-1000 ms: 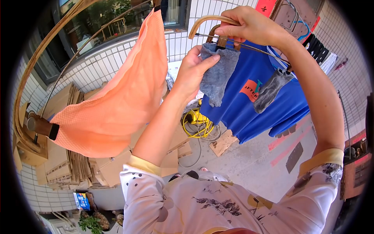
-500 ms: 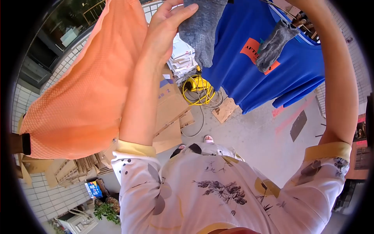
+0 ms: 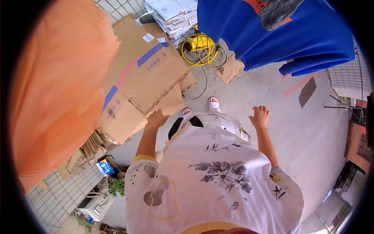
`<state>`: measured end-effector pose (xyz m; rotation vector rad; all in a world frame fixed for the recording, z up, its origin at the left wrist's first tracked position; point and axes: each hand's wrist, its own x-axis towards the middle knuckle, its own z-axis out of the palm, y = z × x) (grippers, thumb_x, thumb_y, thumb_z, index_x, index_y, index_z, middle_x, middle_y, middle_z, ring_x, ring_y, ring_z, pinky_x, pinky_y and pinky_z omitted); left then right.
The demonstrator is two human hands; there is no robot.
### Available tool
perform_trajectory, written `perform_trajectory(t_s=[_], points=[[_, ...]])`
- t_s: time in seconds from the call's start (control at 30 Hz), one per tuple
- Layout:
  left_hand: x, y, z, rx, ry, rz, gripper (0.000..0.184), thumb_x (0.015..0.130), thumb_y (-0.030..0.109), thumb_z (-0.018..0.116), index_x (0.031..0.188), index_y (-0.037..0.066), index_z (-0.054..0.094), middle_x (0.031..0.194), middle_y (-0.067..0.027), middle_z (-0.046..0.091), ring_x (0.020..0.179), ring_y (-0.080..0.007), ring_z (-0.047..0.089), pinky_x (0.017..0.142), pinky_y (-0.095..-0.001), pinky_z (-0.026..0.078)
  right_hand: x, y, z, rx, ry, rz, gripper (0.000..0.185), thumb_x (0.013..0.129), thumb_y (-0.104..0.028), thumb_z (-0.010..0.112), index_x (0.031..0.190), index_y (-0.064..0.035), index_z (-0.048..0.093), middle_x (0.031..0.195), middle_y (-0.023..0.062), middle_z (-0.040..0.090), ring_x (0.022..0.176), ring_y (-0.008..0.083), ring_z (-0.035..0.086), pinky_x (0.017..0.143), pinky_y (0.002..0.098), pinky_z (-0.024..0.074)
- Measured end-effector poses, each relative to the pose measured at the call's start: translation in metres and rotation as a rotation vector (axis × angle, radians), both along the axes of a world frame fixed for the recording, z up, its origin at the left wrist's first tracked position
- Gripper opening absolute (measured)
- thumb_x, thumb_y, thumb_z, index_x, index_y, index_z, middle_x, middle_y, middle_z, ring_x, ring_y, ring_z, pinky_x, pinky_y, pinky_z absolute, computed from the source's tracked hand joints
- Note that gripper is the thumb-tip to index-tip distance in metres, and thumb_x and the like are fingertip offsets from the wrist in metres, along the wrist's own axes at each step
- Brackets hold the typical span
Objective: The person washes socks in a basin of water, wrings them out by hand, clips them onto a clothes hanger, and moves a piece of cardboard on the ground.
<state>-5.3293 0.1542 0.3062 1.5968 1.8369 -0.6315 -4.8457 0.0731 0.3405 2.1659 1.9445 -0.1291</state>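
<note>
Both my hands are lowered at my sides with nothing in them. My left hand is near the cardboard, its fingers loosely bent and apart. My right hand hangs over the grey floor, thumb away from the half-curled fingers. At the upper right hangs a blue T-shirt with an orange printed patch. In front of it is a grey sock, cut off by the top edge. A large orange textured cloth hangs close on the left. Neither hand touches the hanging laundry.
Flattened cardboard boxes lean at the left, beside a stack of papers. A yellow cable reel with loose cords lies on the floor near a cardboard piece. Potted plants stand lower left.
Both hands have come down from the raised laundry to my sides. My left hand has left the grey cloth, which is out of view now. The view has tilted downward.
</note>
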Motion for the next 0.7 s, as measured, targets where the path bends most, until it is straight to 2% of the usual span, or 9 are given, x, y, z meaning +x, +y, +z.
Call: perform_trajectory(t_s=[0.03, 0.07, 0.1, 0.17, 0.27, 0.4, 0.43, 0.5, 0.7], points=[[0.001, -0.018, 0.030, -0.359, 0.353, -0.577, 0.045, 0.079, 0.039, 0.072, 0.115, 0.012, 0.067, 0.125, -0.0083, 0.064, 0.115, -0.0288, 0.060, 0.104, -0.0520, 0.037, 0.038, -0.039, -0.052, -0.157, 0.249, 0.161, 0.034, 0.076, -0.018, 0.072, 0.109, -0.0103, 0.065, 0.108, 0.0138, 0.062, 0.107, 0.0341, 0.058, 0.090, 0.0444, 0.0479], [-0.021, -0.052, -0.001, -0.471, 0.233, -0.548, 0.047, 0.079, 0.040, 0.071, 0.116, 0.011, 0.067, 0.124, -0.0100, 0.064, 0.114, -0.0291, 0.061, 0.103, -0.0523, 0.038, 0.039, -0.073, -0.054, -0.433, 0.600, -0.145, 0.029, 0.080, -0.012, 0.068, 0.108, -0.0074, 0.064, 0.110, 0.0128, 0.063, 0.106, 0.0298, 0.060, 0.089, 0.0459, 0.0494], [-0.043, -0.086, -0.031, -0.589, 0.116, -0.504, 0.048, 0.079, 0.040, 0.070, 0.117, 0.011, 0.067, 0.124, -0.0117, 0.064, 0.113, -0.0293, 0.061, 0.102, -0.0526, 0.039, 0.048, -0.102, -0.064, -0.703, 0.660, -0.421, 0.025, 0.083, -0.008, 0.062, 0.107, -0.0072, 0.064, 0.107, 0.0125, 0.066, 0.096, 0.0247, 0.066, 0.076, 0.0443, 0.0556], [-0.079, -0.159, -0.116, -0.471, -0.355, -0.022, 0.048, 0.085, 0.042, 0.062, 0.114, 0.004, 0.067, 0.118, -0.0176, 0.065, 0.110, -0.0324, 0.061, 0.093, -0.0441, 0.045, 0.060, -0.135, -0.064, -1.021, 0.707, -0.750, 0.024, 0.085, -0.010, 0.060, 0.108, -0.0078, 0.064, 0.097, 0.0117, 0.069, 0.082, 0.0221, 0.069, 0.064, 0.0387, 0.0585], [-0.059, -0.177, -0.104, -0.232, -0.349, 0.418, 0.051, 0.089, 0.045, 0.056, 0.108, -0.001, 0.066, 0.111, -0.0218, 0.066, 0.107, -0.0359, 0.061, 0.087, -0.0399, 0.047, 0.095, -0.173, -0.110, -0.887, 0.561, -0.729, 0.023, 0.084, -0.019, 0.064, 0.104, -0.0073, 0.066, 0.087, 0.0099, 0.069, 0.074, 0.0203, 0.068, 0.060, 0.0353, 0.0584], [-0.022, -0.154, -0.104, -0.064, -0.315, 0.489, 0.050, 0.090, 0.045, 0.056, 0.103, -0.002, 0.068, 0.103, -0.0199, 0.068, 0.102, -0.0334, 0.063, 0.088, -0.0393, 0.047, 0.116, -0.113, -0.117, -0.653, 0.816, -0.865, 0.026, 0.085, -0.026, 0.066, 0.099, -0.0057, 0.069, 0.081, 0.0065, 0.068, 0.071, 0.0168, 0.065, 0.060, 0.0332, 0.0573], [-0.010, -0.145, -0.108, -0.011, -0.358, 0.555, 0.049, 0.089, 0.045, 0.056, 0.102, -0.001, 0.068, 0.103, -0.0186, 0.069, 0.101, -0.0319, 0.063, 0.088, -0.0384, 0.047, 0.123, -0.088, -0.116, -0.575, 0.842, -0.821, 0.027, 0.083, -0.027, 0.067, 0.100, -0.0063, 0.069, 0.093, 0.0068, 0.069, 0.079, 0.0173, 0.066, 0.062, 0.0352, 0.0565], [0.012, -0.124, -0.114, 0.094, -0.440, 0.681, 0.047, 0.089, 0.043, 0.056, 0.102, -0.001, 0.069, 0.102, -0.0160, 0.069, 0.099, -0.0289, 0.064, 0.087, -0.0365, 0.047, 0.143, -0.038, -0.124, -0.282, 0.747, -0.420, 0.025, 0.087, -0.026, 0.064, 0.100, -0.0046, 0.068, 0.085, 0.0076, 0.070, 0.072, 0.0149, 0.065, 0.060, 0.0314, 0.0525], [0.118, -0.062, -0.050, 0.166, -0.754, 0.821, 0.030, 0.087, 0.029, 0.061, 0.099, 0.002, 0.070, 0.101, -0.0098, 0.069, 0.095, -0.0184, 0.063, 0.085, -0.0294, 0.047, 0.163, 0.066, -0.055, -0.049, 1.118, -0.580, 0.021, 0.090, -0.022, 0.060, 0.101, -0.0054, 0.068, 0.082, 0.0059, 0.069, 0.074, 0.0148, 0.067, 0.065, 0.0279, 0.0523]])
